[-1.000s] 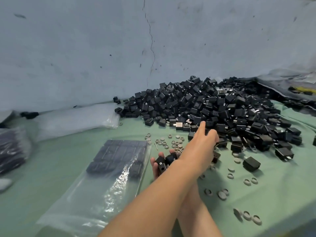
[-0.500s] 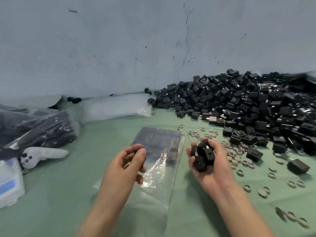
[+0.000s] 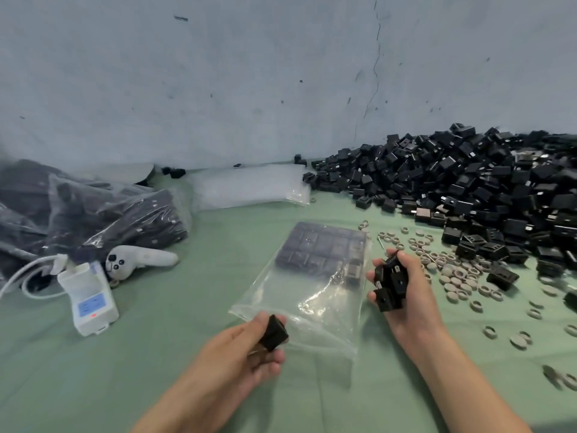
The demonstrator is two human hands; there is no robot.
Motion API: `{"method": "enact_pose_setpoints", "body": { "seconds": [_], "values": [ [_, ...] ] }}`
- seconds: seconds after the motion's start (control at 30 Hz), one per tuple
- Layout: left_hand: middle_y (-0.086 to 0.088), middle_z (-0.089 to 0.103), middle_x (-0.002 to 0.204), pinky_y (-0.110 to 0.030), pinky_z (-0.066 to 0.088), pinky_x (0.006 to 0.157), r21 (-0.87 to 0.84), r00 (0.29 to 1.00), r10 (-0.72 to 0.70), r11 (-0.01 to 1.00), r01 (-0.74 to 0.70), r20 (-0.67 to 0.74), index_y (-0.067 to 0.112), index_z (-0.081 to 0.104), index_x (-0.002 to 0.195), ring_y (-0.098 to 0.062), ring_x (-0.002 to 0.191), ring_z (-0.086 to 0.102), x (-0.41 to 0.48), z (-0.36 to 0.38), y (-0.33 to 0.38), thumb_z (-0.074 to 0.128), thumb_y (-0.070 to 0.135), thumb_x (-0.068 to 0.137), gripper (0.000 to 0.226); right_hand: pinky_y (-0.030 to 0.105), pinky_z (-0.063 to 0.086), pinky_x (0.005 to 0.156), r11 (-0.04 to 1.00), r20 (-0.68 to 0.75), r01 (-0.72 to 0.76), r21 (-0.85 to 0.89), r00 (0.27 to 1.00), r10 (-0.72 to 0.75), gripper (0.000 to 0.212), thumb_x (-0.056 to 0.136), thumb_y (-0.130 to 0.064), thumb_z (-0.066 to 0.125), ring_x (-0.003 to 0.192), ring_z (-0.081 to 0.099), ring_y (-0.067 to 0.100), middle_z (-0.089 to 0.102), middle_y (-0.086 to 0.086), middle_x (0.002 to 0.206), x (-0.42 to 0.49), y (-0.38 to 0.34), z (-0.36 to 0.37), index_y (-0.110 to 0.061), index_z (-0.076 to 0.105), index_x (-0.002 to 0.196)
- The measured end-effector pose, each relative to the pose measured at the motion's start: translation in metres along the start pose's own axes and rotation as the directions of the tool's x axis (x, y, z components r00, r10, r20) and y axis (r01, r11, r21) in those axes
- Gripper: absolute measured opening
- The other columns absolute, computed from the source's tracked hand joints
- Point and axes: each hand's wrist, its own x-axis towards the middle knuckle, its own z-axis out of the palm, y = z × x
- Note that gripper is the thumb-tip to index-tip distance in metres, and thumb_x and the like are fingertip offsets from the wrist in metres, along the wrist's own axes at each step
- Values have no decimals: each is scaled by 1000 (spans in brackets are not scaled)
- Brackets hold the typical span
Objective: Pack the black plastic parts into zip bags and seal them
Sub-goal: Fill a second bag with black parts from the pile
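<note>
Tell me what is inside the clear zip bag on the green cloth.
Black plastic parts lie in flat rows at the far end of the zip bag; its near half shows only clear film. Glare blurs them, so their count and anything beneath cannot be seen.

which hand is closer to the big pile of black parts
Right. The right hand sits beside the pile; the left hand is farther, across the zip bag.

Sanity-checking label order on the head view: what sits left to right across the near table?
white box → white controller → zip bag → right hand holding black parts → grey rings. Left hand, full bags and the loose pile overlap too much to place.
</note>
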Motion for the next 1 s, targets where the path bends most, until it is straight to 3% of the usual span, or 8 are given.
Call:
{"method": "enact_pose_setpoints", "body": {
  "seconds": [0.17,0.33,0.5,0.6,0.67,0.77,0.9,1.0],
  "values": [
    [-2,73,80,-24,55,67,357,982,185,920,-159,-40,13,67,110,-12,70,68,7,5,-16,61,3,93,21,30,49,46,995,-5,81,-63,997,-82,19,97,-31,57,69,66,17,69,3,85,-6,7,-1,-19,63,110],
    [23,58,93,-11,39,77,893,813,570,296,-339,120,40,56,92,4,96,52,13,8,-27,48,51,93,14,30,50,46,995,-6,85,-61,996,-85,17,99,-31,54,70,66,18,68,2,83,-7,8,-2,-19,63,107],
    [14,56,99,-32,44,85,940,790,600,182,-289,127,36,43,94,-12,100,50,25,21,-27,33,52,98,20,30,50,47,996,-10,84,-41,996,-84,15,99,-31,54,70,64,19,68,3,84,-7,7,-2,-20,64,102],
    [11,63,113,-29,42,90,994,734,671,-36,-108,104,33,58,109,-15,106,56,29,27,-31,34,44,103,27,30,50,46,995,-8,88,-40,996,-88,16,98,-32,54,69,64,18,68,3,83,-6,8,-3,-20,64,103],
    [3,66,104,-33,43,84,998,757,650,-42,-42,59,30,66,107,-20,98,60,27,29,-27,37,40,104,31,29,50,46,995,-6,92,-38,996,-92,17,98,-33,55,69,64,17,68,3,83,-5,8,-3,-19,63,104],
    [-2,53,120,-35,38,85,993,764,636,-106,-61,114,30,50,125,-24,106,49,21,25,-30,-5,33,94,64,29,50,47,995,-3,90,-43,996,-90,17,98,-32,55,68,64,18,67,3,83,-3,7,-2,-19,62,104],
    [7,56,96,-31,48,74,969,700,676,-97,-226,231,26,62,94,-15,82,56,5,22,-28,44,32,95,19,29,49,46,996,-6,78,-41,997,-78,16,98,-32,54,67,63,18,65,3,82,0,7,0,-18,61,104],
    [8,62,102,-29,41,82,912,659,633,-244,-328,407,24,70,98,-15,89,60,11,12,-39,43,38,95,30,28,48,46,998,-25,66,-18,997,-66,15,98,-31,53,66,62,18,64,3,80,3,6,3,-19,59,103]
  ]
}}
